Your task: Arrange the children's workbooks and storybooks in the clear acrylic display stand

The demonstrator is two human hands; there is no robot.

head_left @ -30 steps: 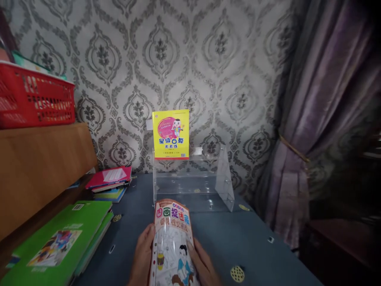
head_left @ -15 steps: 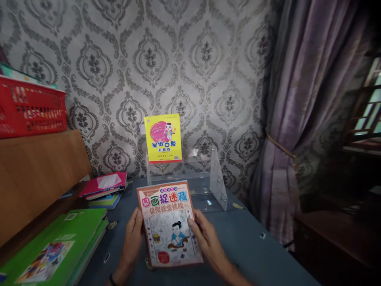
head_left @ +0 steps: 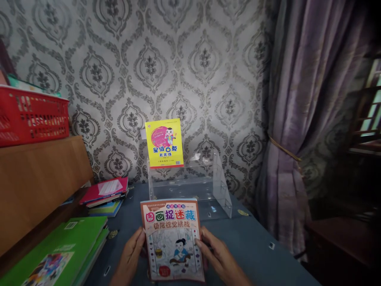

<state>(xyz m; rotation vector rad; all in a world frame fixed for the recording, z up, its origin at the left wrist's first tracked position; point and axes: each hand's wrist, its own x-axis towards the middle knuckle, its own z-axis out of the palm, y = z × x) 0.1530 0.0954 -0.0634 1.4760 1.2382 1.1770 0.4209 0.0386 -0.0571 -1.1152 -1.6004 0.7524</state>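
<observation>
- Holding one picture book (head_left: 172, 248) with my two hands, left hand (head_left: 128, 256) and right hand (head_left: 222, 258), cover facing me, over the table (head_left: 253, 248) and well in from its right edge.
- My left fingers pinch the book's left side; my right thumb presses on the cover near its right side, with a finger along that edge. The rest are behind the book, so I cannot tell how they lie.
- One clear stand (head_left: 222, 192) is at the table's far edge, toward the far right corner, just beyond my book.
- One yellow book (head_left: 164, 143) stands upright at the stand's upper left end.
- At least two green books (head_left: 85, 234) are stacked along the table's left side.
- One further pile, at least three books with a pink book (head_left: 121, 184) on top, lies toward the far left corner.
- One red basket (head_left: 38, 117) sits above one wooden panel (head_left: 44, 171) on the left; one curtain (head_left: 291, 115) hangs past the right edge.
- Half a second ago my book leaned and its top covered part of the stand's front; now it is nearly square and lower in view.
- A second ago its cover bowed; now it looks flat. The yellow book has stayed on the stand.
</observation>
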